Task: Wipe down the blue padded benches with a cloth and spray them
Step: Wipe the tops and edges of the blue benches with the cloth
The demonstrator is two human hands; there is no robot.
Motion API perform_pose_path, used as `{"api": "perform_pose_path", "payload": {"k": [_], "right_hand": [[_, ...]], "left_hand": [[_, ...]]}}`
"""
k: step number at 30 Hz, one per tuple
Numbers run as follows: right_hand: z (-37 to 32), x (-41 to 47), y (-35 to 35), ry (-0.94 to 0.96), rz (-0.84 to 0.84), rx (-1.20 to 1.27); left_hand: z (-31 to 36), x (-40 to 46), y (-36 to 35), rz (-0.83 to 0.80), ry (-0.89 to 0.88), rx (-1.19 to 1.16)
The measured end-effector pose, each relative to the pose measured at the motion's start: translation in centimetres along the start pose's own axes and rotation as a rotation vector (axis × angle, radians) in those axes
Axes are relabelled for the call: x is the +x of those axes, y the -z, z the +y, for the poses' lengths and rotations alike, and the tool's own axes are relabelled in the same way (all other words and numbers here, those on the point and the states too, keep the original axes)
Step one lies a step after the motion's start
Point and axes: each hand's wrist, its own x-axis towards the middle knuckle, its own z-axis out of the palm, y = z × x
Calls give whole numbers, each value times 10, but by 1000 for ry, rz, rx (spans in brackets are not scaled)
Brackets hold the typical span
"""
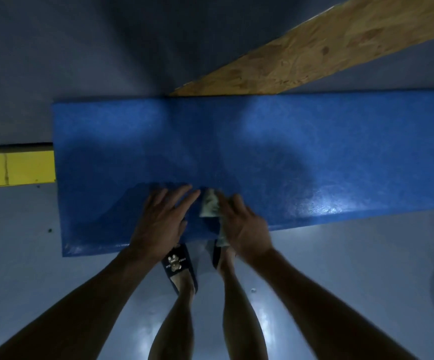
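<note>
gym-like room: blue padded bench (pixel 236 141), grey floor (pixel 55 255)

Left sandal (pixel 179 263) strap: small white print, upside down, too blurred to read.
</note>
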Motion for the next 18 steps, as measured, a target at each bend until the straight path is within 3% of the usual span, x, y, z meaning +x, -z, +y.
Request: {"api": "perform_pose_path", "payload": {"k": [2, 5, 8, 11, 14, 16, 18], "right_hand": [[51, 3, 16, -160, 57, -40], [111, 9, 41, -584, 102, 46], [95, 23, 36, -775, 152, 50], [20, 38, 19, -687, 112, 139], [-50, 39, 7, -354, 13, 195], [-51, 41, 5, -155, -5, 173], [-18, 44, 8, -77, 21, 81]], "left_hand": [[-5, 3, 6, 0, 49, 50], [-9, 13, 14, -53, 150, 100], [-10, 19, 15, -97, 195, 133], [-10, 19, 13, -114, 217, 150], [-12, 20, 12, -111, 210, 168], [-11, 21, 13, -94, 217, 175], [-10, 22, 14, -89, 237, 184]]}}
